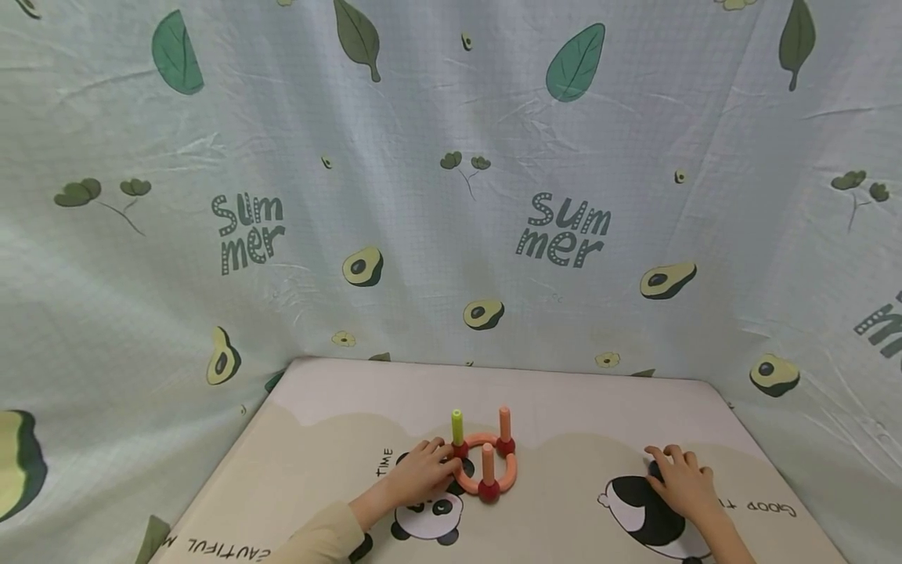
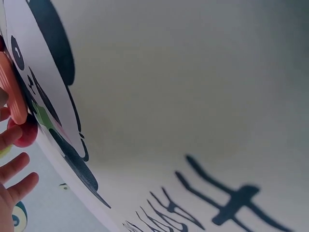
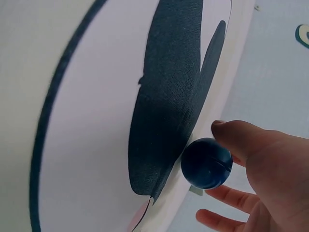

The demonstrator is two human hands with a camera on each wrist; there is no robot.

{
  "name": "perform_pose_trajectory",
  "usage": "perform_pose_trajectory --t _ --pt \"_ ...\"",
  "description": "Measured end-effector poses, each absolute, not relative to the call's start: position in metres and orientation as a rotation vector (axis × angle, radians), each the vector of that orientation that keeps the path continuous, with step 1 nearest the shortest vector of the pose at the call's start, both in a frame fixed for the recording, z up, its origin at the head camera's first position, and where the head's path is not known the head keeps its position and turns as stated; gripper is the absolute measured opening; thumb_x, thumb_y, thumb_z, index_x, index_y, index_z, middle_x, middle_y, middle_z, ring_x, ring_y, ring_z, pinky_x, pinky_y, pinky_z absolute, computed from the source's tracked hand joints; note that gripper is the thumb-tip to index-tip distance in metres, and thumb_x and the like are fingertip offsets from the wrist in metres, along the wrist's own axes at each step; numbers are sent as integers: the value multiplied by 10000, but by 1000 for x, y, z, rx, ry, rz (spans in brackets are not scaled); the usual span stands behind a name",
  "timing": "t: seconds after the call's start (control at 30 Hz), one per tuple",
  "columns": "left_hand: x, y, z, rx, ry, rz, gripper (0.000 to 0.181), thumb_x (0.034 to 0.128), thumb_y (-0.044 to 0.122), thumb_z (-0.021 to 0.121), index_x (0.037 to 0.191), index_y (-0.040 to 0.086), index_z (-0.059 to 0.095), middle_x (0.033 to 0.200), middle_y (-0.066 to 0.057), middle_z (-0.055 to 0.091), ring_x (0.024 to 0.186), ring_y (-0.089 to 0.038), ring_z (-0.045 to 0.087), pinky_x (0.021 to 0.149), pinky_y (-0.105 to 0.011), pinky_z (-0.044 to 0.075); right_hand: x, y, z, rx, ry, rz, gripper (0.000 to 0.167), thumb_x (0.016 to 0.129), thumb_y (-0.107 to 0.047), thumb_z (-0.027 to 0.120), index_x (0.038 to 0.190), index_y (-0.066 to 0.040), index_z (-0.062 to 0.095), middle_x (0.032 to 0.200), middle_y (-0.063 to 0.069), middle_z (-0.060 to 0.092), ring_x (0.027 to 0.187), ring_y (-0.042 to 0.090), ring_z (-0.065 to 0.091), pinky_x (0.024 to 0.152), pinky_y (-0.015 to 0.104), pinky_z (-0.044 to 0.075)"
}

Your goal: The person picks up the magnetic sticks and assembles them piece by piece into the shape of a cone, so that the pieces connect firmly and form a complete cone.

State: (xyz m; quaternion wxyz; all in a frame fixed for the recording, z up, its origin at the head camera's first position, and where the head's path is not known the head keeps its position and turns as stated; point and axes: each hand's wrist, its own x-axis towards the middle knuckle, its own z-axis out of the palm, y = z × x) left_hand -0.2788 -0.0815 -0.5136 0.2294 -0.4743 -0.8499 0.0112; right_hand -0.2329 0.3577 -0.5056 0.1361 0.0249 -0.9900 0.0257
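A ring of orange curved pieces (image 1: 510,474) and red balls (image 1: 488,491) lies on the table. Two orange rods (image 1: 488,462) and one yellow-green rod (image 1: 457,427) stand upright from the balls. My left hand (image 1: 425,472) grips the ring's left side, its fingers by an orange curved piece (image 2: 13,89) and a red ball (image 2: 25,131). Far to the right, my right hand (image 1: 682,483) is low over the table, with a dark blue ball (image 3: 206,163) between thumb and fingers. In the head view that ball mostly blends into a dark print.
The pale table mat (image 1: 550,509) bears printed animals and lettering, including a panda (image 1: 427,517) beside the ring. Behind the table's far edge hangs a curtain (image 1: 423,219) printed with leaves and avocados.
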Motion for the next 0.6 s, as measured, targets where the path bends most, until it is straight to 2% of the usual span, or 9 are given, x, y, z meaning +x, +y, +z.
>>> perform_pose_trajectory --t 0.6 --pt "-284 -85 -516 -1206 -2399 81 194 854 295 565 1024 204 544 960 51 546 889 -122 466 754 -273 438 -234 362 -512 104 -2896 21 352 716 -167 696 1019 -121 522 882 137 482 814 345 476 578 512 382"
